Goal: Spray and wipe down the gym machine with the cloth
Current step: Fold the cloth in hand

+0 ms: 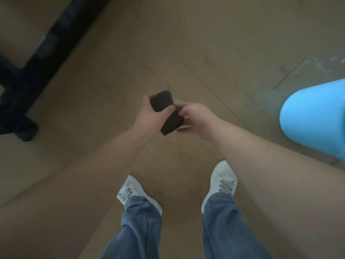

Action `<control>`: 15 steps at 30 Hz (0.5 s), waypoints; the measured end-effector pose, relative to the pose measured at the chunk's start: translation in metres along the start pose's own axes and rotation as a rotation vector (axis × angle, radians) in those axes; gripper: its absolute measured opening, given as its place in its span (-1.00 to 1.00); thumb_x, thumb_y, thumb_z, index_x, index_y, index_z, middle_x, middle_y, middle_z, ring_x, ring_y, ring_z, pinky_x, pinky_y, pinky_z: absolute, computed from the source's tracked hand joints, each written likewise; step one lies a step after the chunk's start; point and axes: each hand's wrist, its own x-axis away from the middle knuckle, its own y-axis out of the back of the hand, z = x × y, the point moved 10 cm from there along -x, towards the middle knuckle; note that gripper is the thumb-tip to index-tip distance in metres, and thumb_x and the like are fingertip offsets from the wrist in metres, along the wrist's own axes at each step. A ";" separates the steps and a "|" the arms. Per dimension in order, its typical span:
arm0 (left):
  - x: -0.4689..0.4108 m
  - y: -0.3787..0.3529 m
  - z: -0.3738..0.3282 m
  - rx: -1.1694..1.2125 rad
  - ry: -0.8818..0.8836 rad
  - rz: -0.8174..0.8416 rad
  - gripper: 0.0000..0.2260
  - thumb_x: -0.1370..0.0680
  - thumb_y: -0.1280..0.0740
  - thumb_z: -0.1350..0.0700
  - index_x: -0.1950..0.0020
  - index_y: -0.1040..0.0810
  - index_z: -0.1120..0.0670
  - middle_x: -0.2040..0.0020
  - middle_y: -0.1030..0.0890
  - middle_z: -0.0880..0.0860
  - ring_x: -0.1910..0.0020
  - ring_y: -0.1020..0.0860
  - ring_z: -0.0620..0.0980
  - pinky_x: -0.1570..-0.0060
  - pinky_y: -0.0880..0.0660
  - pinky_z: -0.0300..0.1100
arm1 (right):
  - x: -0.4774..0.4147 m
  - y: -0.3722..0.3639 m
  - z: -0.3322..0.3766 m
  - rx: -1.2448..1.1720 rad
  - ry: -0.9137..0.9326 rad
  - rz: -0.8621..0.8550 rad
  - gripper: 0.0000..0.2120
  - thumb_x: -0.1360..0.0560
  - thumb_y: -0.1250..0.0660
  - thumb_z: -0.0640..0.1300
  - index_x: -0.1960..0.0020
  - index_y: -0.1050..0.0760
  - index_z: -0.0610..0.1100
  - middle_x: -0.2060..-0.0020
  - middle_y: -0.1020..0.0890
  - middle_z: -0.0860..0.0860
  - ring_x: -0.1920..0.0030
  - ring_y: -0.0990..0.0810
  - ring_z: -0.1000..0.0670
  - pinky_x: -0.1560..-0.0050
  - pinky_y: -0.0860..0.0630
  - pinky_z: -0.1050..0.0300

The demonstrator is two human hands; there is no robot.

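Far off beyond the left hand, up and away to its outer side, the black frame of the gym machine (37, 58) stands on the wooden floor (186, 53), blurred, with a foot of it resting flat on the boards.

The left hand (149, 114) is held out in front of the body, its fingers and thumb wrapped round a dark folded cloth (164, 109). The cloth sticks out above the fingers and hangs a little below the palm, so it sits between the two hands, well clear of the machine.

Right beside it, the right hand (197, 120) meets the same cloth from the other side, its fingertips closed on the cloth's near edge in a pinch. The blur hides just how much fabric they have.

Below the hands, two white shoes (134, 189) and blue jeans (141, 221) stand on the floor.

Well out past the right hand, on its outer side, there is a rounded bright blue object (315, 118), cut off by the edge of view. I can't tell what it is.
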 end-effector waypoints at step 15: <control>0.213 0.051 -0.195 -0.092 -0.311 0.244 -0.62 -0.53 -0.49 0.17 -0.25 -0.53 -0.18 -0.14 -0.63 -0.10 -0.09 -0.62 -0.12 0.10 -0.65 -0.24 | 0.256 -0.021 0.152 1.183 0.391 -0.069 -0.29 -0.38 -0.55 0.03 -0.48 -0.41 -0.01 -0.36 -0.55 -0.02 -0.42 -0.49 -0.13 -0.41 -0.45 -0.12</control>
